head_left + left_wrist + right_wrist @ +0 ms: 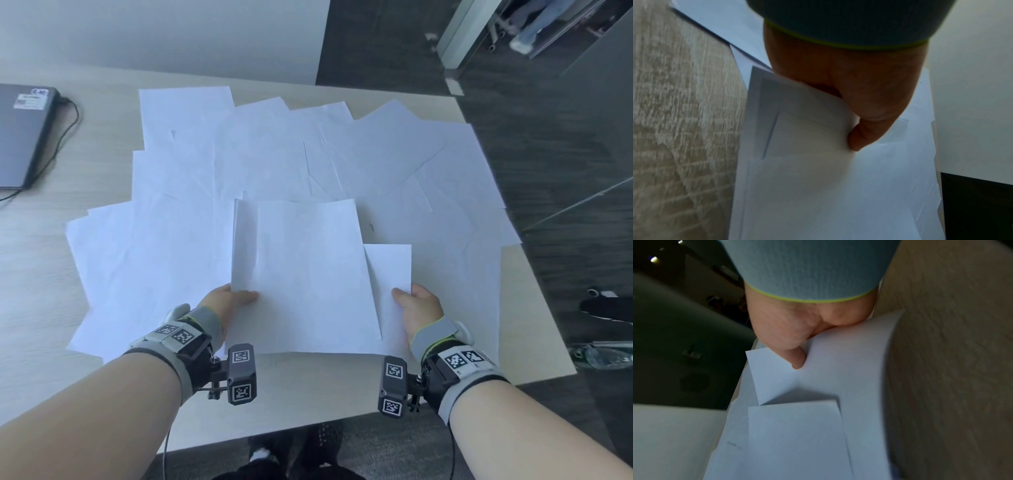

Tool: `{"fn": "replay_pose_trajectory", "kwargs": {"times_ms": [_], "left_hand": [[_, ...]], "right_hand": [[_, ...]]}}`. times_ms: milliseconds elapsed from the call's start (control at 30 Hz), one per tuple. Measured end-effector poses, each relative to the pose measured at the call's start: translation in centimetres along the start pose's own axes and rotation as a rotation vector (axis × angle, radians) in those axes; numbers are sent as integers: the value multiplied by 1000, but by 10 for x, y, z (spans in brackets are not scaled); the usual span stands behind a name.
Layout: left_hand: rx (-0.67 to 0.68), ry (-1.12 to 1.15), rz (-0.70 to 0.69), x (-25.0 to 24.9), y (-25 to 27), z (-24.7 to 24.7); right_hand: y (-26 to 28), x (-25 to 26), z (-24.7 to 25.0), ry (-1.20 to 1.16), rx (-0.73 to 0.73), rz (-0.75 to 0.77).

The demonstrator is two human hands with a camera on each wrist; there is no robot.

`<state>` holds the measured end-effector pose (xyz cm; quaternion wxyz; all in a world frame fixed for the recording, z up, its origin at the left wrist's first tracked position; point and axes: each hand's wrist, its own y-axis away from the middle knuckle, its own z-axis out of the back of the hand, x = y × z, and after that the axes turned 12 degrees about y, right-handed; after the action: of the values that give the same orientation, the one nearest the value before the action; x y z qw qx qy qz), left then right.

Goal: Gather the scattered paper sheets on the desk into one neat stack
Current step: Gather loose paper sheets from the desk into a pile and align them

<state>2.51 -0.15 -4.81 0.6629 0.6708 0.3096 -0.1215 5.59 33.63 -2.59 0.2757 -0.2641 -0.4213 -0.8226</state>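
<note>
Both hands hold a small bundle of plain white paper sheets (301, 274) lifted over the near edge of the pale wood-grain worktop (41, 260): the left hand (226, 301) pinches the bundle's near left corner, thumb on top, and the right hand (419, 308) pinches an offset sheet that sticks out on the bundle's right side, thumb likewise on top. The wrist views confirm each grip, thumb (861, 138) pressed onto the top sheet and thumb (796, 360) dimpling the paper. Beyond the bundle, the many loose white sheets (274, 150) lie fanned and overlapping across the worktop, some reaching its right edge. A closed grey laptop (24, 133) sits well to the left of the bundle. The paper looks light, thin and floppy; it bows and creases where it is pinched, and smooth sheets will probably slide over one another. A hold on both side edges, with the bundle tapped on the worktop, should square it. Flat sheets are likely easiest lifted by a corner or slid to the worktop's edge.
</note>
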Motion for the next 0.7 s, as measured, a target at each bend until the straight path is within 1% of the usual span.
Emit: {"fn": "replay_pose_trajectory", "kwargs": {"times_ms": [67,133,200,267,433,533,600,700], "left_hand": [[6,-38,-34,0,1,-2],[33,-123,-61,-2,3,-4],[40,-161,-54,-2,3,-4],[33,-158,-50,-1,1,-4],[31,-153,-68,1,-1,-4],[33,-156,-68,2,-4,-3],[21,-154,-63,2,-5,-2],[-3,-161,-66,0,-3,-4]], "right_hand": [[6,4,-2,9,78,43],[12,8,-6,16,159,100],[13,10,-9,6,180,123],[11,9,-7,-11,154,125],[-1,5,7,-15,12,70],[-4,4,14,-23,-44,57],[-3,5,14,-41,-28,80],[2,10,12,-90,40,122]]}}
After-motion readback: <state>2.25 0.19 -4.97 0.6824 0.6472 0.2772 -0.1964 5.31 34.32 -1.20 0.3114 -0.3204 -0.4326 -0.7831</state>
